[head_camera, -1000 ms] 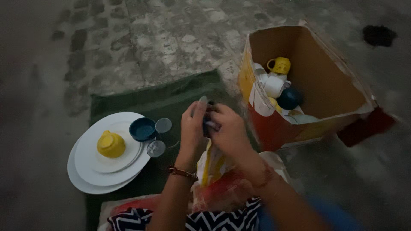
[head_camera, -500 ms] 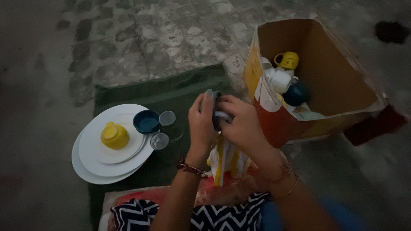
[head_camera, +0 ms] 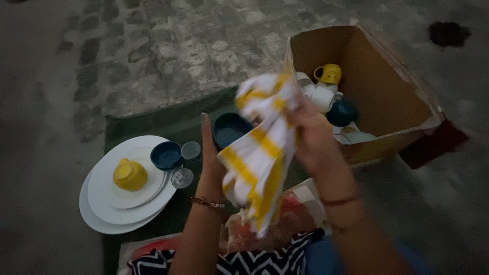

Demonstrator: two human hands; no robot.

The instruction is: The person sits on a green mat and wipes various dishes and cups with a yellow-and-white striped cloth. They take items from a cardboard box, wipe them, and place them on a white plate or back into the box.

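Yellow-striped cloth (head_camera: pixel 260 153): newly lifted clear, clenched in right hand (head_camera: pixel 310 135); dark blue bowl (head_camera: pixel 230 129) now uncovered, cradled by left hand (head_camera: pixel 210 153) beside it.

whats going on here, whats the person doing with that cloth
A person sits on the ground over a green mat. The right hand grips a white and yellow striped cloth, which hangs down. The left hand holds a dark blue bowl beside the cloth. To the left, a stack of white plates carries an upturned yellow cup and a blue cup, with two small glasses next to them. An open cardboard box on the right holds more cups.
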